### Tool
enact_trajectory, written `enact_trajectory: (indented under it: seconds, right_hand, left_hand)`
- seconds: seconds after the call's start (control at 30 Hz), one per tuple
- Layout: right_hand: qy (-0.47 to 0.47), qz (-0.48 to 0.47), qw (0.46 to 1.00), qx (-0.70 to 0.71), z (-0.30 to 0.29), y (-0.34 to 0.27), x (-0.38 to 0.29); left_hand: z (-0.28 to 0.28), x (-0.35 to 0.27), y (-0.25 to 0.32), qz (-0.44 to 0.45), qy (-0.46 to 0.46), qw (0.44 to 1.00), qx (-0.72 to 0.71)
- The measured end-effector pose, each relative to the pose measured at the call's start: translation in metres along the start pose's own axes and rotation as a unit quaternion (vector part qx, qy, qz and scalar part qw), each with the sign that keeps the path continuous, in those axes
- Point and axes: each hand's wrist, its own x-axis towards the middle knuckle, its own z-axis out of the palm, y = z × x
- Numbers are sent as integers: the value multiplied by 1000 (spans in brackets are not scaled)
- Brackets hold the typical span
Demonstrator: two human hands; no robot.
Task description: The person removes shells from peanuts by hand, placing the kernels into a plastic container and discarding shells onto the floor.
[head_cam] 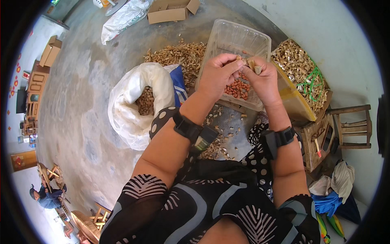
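Above a clear plastic bin [236, 33], my left hand [221, 71] and my right hand [262, 76] meet at the fingertips. The left fingers pinch a small piece of peanut shell [239, 58]. Between the right thumb and fingers is an opened peanut shell [251, 63]. Reddish shelled peanuts [237, 89] lie in the bin below the hands. To the left stands a white plastic sack [122, 103] with its rim rolled down, holding unshelled peanuts [145, 102]. Whether a kernel sits between the fingers is hidden.
Empty shells [179, 55] are heaped on the floor behind the sack. A cardboard box [294, 94] full of shells, with green string [313, 82] on top, stands right of the bin. A wooden chair [355, 126] is by the wall. Another person [50, 196] sits far left.
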Motion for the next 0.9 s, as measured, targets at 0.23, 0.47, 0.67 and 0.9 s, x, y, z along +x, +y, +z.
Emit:
enact_trajectory:
  seconds: [0.23,0.47,0.67,0.9]
  right_hand:
    - [29,1,998,49,11,3,-2]
    - [29,-86,996,-12,18,0,1]
    - [46,33,997,54,19,2,0]
    - [32,57,994,84,19,-4,0]
  left_hand:
    - [1,0,-10,36,20,994,-104]
    - [3,1,-16,36,60,978,-198]
    - [-3,2,-2,5,33,996,-81]
    - [-3,5,-6,24,30,996,-85]
